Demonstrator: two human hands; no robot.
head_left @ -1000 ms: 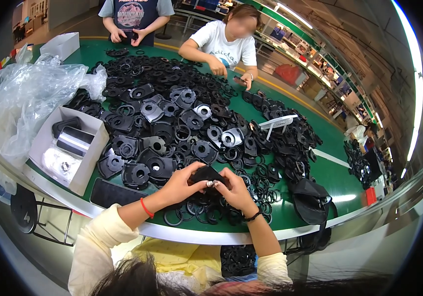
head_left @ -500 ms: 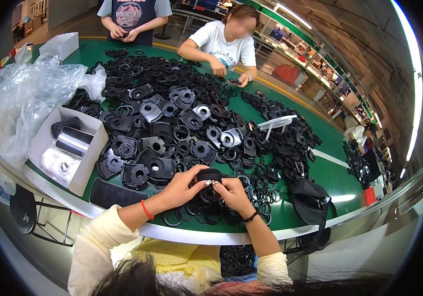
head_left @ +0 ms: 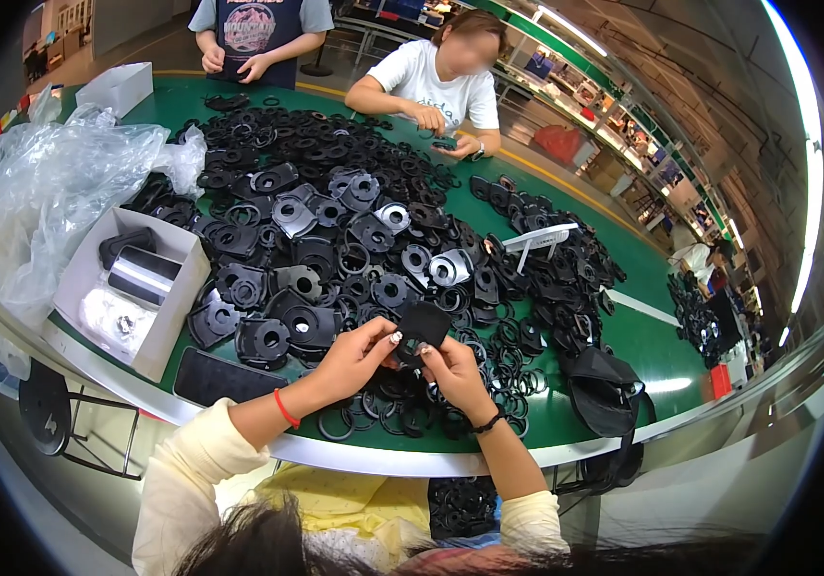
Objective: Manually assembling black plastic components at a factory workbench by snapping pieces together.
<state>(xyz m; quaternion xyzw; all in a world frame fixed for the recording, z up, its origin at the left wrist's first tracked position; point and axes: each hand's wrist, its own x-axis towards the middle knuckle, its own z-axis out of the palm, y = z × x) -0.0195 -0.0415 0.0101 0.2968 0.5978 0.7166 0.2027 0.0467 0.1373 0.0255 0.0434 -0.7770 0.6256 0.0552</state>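
Note:
Between my hands, above the near edge of the table, is a black plastic part (head_left: 425,324) with a flat, rounded top and a round opening toward me. My left hand (head_left: 359,357) pinches its left side with thumb and fingers. On the other side my right hand (head_left: 456,376) grips its lower right, thumb on the near face. Fingers partly cover the opening. Around and beyond my hands lies a large heap of black plastic housings (head_left: 304,324) with round holes. Loose black rings (head_left: 518,384) are scattered to the right of my right hand.
At left, a white box (head_left: 178,312) holds a dark cylinder and clear wrapping, beside a clear plastic bag (head_left: 37,211). A black phone (head_left: 225,377) lies near my left forearm. A white stand (head_left: 539,237) and black bag (head_left: 606,389) are at right. Two people work across the green table (head_left: 642,350).
The black part has tilted up in my hands, so its flat rounded face and opening now show. Across the table, both people's hands have shifted.

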